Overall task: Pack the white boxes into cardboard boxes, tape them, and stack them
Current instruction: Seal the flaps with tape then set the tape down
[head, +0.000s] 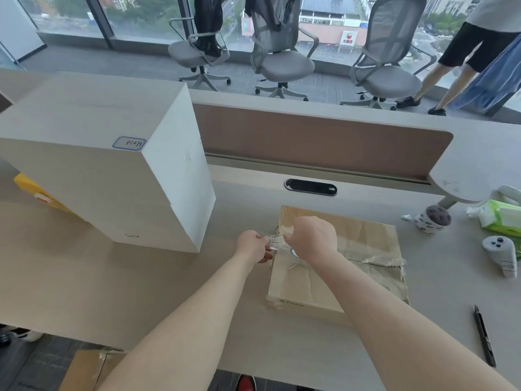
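Although a loose sheet of cardboard (90, 368) lies on the floor below the near edge of the counter (141, 277), the work in hand is higher up, where both bare forearms reach forward to the left edge of a flat cardboard box (366, 241). A black utility knife (485, 337) lies on the counter to the right, well apart from the hands.

The left hand (253, 246) has its fingers curled, pinching one end of a clear tape strip (275, 244). The right hand (313, 238) is closed on the other end, just over the box's left edge. The box lies closed on the counter, with wrinkled tape already crossing its seam.

Taping looks part done rather than finished. Whether a white box is inside cannot be seen.

Two large white boxes (98, 165) stand stacked on the counter's left, well apart from the cardboard box and still unpacked. No taped cartons are stacked anywhere in view, so that step appears wholly ahead.

Farther right sit a printed roll (432, 218), a grey controller (501, 255) and a green wipes pack (501, 218).
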### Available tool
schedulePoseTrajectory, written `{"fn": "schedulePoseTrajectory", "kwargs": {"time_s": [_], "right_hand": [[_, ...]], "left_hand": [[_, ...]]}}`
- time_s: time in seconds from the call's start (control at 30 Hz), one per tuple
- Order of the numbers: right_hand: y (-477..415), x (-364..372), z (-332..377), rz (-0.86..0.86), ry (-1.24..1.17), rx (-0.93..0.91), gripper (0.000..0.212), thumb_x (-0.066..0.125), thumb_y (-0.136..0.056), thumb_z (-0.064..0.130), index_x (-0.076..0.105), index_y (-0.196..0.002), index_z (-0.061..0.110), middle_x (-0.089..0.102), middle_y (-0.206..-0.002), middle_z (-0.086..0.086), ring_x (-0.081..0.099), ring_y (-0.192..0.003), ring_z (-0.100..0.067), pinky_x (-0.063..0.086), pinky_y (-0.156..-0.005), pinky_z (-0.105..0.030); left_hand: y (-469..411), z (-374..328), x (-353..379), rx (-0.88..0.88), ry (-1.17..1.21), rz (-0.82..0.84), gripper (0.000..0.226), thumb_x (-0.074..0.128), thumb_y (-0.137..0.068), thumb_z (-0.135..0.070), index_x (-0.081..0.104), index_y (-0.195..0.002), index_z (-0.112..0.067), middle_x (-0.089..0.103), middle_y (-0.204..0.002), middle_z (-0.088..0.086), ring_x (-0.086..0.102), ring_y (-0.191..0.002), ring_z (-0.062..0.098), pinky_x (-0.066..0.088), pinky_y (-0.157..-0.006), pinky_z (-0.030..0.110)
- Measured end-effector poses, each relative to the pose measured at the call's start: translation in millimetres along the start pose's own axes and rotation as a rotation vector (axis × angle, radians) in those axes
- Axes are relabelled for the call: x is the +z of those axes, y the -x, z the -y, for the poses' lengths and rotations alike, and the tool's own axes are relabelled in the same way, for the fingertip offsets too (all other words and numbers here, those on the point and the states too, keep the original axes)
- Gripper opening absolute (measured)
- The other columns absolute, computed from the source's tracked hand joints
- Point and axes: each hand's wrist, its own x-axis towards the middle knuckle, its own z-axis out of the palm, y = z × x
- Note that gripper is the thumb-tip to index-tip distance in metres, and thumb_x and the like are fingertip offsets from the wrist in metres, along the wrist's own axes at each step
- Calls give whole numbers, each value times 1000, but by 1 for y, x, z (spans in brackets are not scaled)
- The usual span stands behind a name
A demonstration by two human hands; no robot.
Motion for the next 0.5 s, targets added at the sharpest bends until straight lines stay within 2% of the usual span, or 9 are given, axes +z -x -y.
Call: {"fn": "schedulePoseTrajectory", "kwargs": {"time_s": [0.1,0.23,0.33,0.5], "right_hand": [[0,-1,2,-3,8,-9,39,51,-93,40,40,-61,21,53,-71,1,53,-72,-28,36,-60,-29],[0,-1,6,8,25,-19,30,52,-93,35,48,-68,19,52,-70,2,52,-72,-26,37,-60,-29],[-1,1,8,7,28,-13,33,52,-92,29,42,-61,22,45,-61,5,54,-70,-26,36,-59,-29],[-2,5,9,15,34,-16,36,51,-93,31,41,-60,22,46,-60,5,55,-69,-26,36,-56,-29]], "left_hand": [[-1,2,2,-18,18,-1,24,50,-102,-13,48,-79,-7,64,-77,12,62,-54,22,55,-54,32],[-1,4,3,-39,24,12,19,51,-102,-13,49,-85,-6,65,-78,12,63,-52,22,54,-51,30],[-2,5,5,-41,3,5,16,52,-102,-13,51,-88,-5,65,-78,12,62,-51,22,53,-49,28],[-7,10,11,-69,33,-3,20,56,-100,-14,55,-82,-5,64,-75,12,59,-56,24,57,-61,37]]}}
